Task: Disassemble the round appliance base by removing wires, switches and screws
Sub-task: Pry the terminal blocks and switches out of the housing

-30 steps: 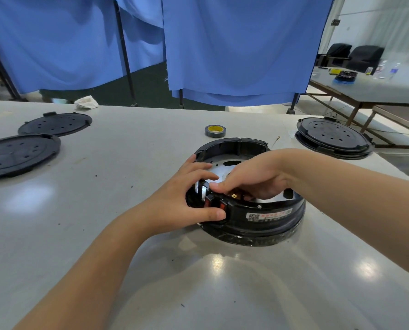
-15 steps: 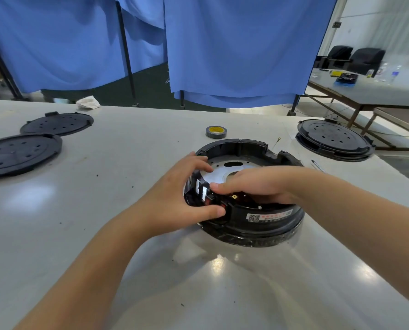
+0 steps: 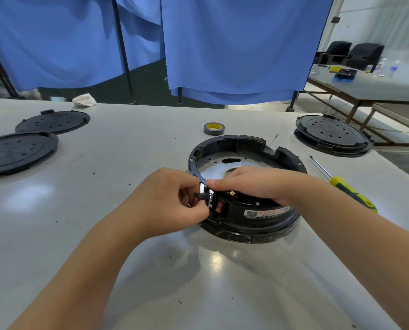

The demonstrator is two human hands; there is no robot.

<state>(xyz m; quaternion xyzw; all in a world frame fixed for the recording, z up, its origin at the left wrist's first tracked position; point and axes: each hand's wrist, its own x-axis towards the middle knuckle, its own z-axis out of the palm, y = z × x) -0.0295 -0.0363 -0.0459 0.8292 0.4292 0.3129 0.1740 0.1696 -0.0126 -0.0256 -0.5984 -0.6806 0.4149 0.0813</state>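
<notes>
The round black appliance base (image 3: pixel 258 219) lies open on the grey table, its silver metal plate (image 3: pixel 213 166) showing inside. A red rocker switch (image 3: pixel 219 206) sits in the base's near-left wall. My left hand (image 3: pixel 167 201) is curled at that wall and pinches a small black part (image 3: pixel 201 196) with white tabs just left of the switch. My right hand (image 3: pixel 253 184) reaches over the rim from the right, its fingertips pressing on the rim above the switch. What lies under my right palm is hidden.
A green-and-yellow screwdriver (image 3: pixel 346 186) lies right of the base. A roll of tape (image 3: pixel 214 128) stands behind it. Two black round covers (image 3: pixel 53 121) (image 3: pixel 15 152) lie at the left, another stacked base (image 3: pixel 332 135) at the far right. Blue curtains hang behind the table.
My left hand has closed from a spread grip on the wall into a pinch on the small black part and drawn it slightly left. My right forearm dropped, uncovering the screwdriver.
</notes>
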